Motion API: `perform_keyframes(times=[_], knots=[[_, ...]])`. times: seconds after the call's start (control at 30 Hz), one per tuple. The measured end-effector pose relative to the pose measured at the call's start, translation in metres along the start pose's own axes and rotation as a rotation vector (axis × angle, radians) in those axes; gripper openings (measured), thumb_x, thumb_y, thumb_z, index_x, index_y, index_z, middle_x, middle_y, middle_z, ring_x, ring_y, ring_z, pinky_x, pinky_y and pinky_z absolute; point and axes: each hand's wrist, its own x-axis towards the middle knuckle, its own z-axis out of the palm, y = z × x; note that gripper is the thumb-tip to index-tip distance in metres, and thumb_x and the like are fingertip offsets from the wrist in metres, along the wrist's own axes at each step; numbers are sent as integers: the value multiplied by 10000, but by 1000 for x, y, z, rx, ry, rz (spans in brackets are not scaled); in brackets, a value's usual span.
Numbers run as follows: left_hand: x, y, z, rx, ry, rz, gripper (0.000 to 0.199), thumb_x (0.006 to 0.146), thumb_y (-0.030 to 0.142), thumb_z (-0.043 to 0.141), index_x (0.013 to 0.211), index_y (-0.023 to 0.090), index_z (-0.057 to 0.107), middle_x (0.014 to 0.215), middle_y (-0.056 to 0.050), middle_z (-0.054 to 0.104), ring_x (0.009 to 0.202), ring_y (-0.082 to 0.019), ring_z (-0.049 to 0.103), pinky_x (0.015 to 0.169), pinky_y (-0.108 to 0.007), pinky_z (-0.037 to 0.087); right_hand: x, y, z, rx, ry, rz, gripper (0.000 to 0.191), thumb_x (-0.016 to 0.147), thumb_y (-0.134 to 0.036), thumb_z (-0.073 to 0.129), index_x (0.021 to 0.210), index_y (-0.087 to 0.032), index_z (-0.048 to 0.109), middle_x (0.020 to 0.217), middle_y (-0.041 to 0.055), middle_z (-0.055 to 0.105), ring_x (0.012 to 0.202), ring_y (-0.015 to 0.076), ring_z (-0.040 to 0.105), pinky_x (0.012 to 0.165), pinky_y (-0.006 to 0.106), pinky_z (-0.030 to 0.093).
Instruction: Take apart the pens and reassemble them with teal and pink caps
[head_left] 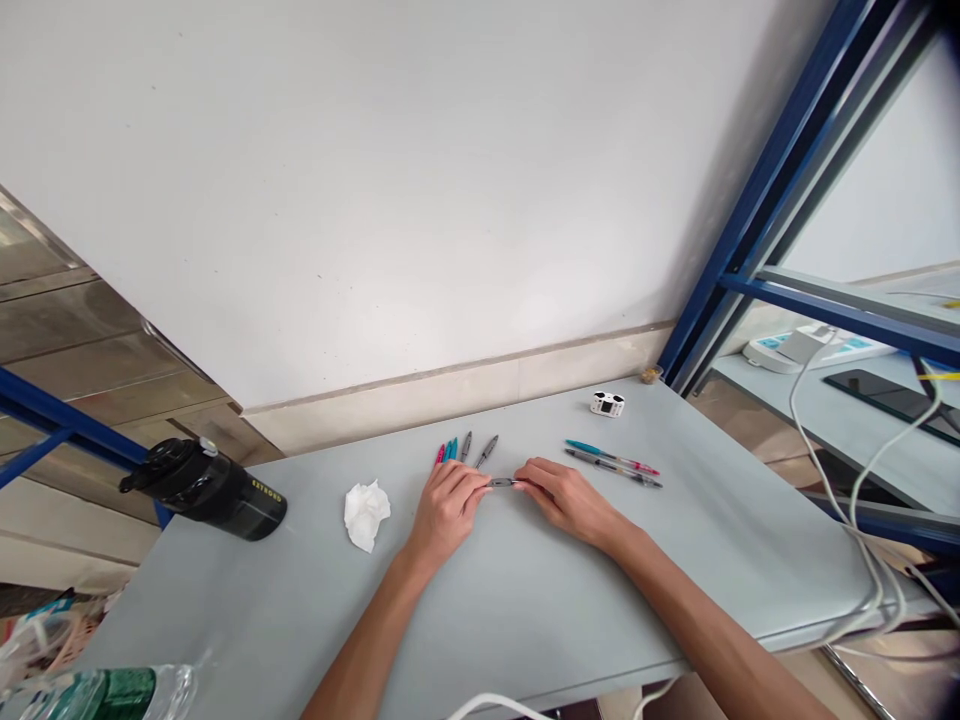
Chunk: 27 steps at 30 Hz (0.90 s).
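Between my two hands, just above the grey table [480, 610], is a small grey pen part [502, 483]. The fingers of my left hand [447, 505] pinch its left end, and those of my right hand [568, 497] close on its right end. Just beyond my left hand lie a pink pen piece [440, 454], teal pieces [451, 449] and two grey pieces [466, 446], [487, 450]. To the right of my right hand, a teal and pink pen [611, 457] and a grey pen [613, 467] lie side by side.
Left of my hands are a crumpled white tissue [367, 515] and a black bottle [214, 492]. A small white device [607, 404] stands near the wall. White cables [862, 530] hang over the right edge. A clear plastic bottle [112, 693] is at bottom left.
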Motion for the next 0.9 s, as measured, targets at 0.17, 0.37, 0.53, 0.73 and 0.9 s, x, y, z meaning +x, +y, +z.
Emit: perform_keyframes(times=[0.17,0.37,0.53,0.73,0.9], knots=[[0,-1,0,4,-1,7,171,1053,135,653,1159,258,708,985,-34,782,914,-219,692,857,-410,564,0,0,-1,82,21,62,304,1143,-473,481,1137,-258,696,1006,83,744,797,232,655,739,364,512],[4,3,-4,3,-1,2,148,1067,154,644,1153,253,712,988,-40,790,921,-221,707,845,-405,556,4,-7,-6,300,-11,194,371,1091,-541,573,968,-241,753,867,48,762,739,206,628,658,332,476],[7,7,-7,4,20,-7,115,1057,169,664,1140,243,693,966,-48,776,903,-229,693,828,-406,538,7,-12,-12,685,118,366,360,982,-576,748,965,-218,718,803,37,771,693,199,658,697,342,508],[4,10,-5,-6,-40,-6,105,1020,293,750,1060,236,670,945,-54,764,897,-241,698,849,-423,560,12,-3,-14,1062,411,420,458,1009,-661,679,945,-209,724,768,12,640,684,157,566,655,308,477],[3,10,-4,-1,-82,-2,58,1044,273,700,1089,240,685,958,-57,768,903,-239,710,849,-424,564,16,6,-17,1301,544,449,491,1003,-718,640,874,-247,590,939,33,635,861,197,639,772,350,565]])
